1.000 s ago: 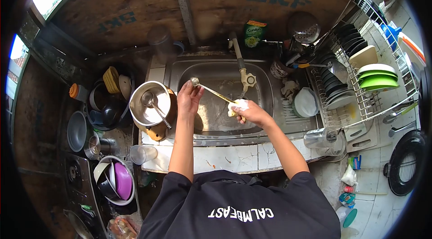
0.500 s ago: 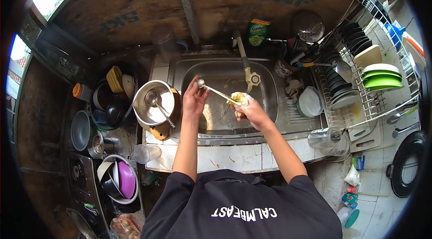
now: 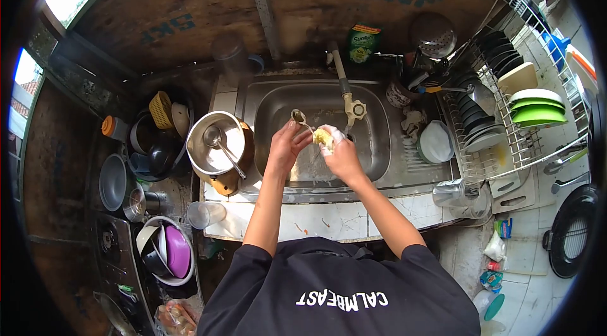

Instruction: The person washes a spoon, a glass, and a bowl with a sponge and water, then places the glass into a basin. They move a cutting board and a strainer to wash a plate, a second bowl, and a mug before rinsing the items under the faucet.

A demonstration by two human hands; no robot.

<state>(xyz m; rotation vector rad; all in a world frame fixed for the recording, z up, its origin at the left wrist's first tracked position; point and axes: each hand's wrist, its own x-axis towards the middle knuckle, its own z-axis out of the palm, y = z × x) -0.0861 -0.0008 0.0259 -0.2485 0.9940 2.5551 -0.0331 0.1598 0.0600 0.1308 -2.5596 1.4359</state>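
Over the metal sink (image 3: 269, 168), my left hand (image 3: 288, 148) grips a spoon (image 3: 298, 117) just below its bowl, which points up and away from me. My right hand (image 3: 341, 160) is closed around a yellow sponge (image 3: 324, 139) covered in white suds. The sponge is pressed to the spoon's handle, whose far end is hidden by the sponge and fingers. Both hands are close together, below and left of the tap (image 3: 355, 110).
A pot (image 3: 203, 126) with a ladle (image 3: 221, 146) stands left of the sink. On the right are a dish rack (image 3: 528, 146) with plates and bowls, a white bowl (image 3: 436, 143) and clear cups (image 3: 449, 195). A green soap pouch (image 3: 363, 44) stands behind.
My right hand has moved left with the sponge, closer to my left hand. The spoon has turned, and my left hand has shifted slightly right and toward me, its fingers more closed.
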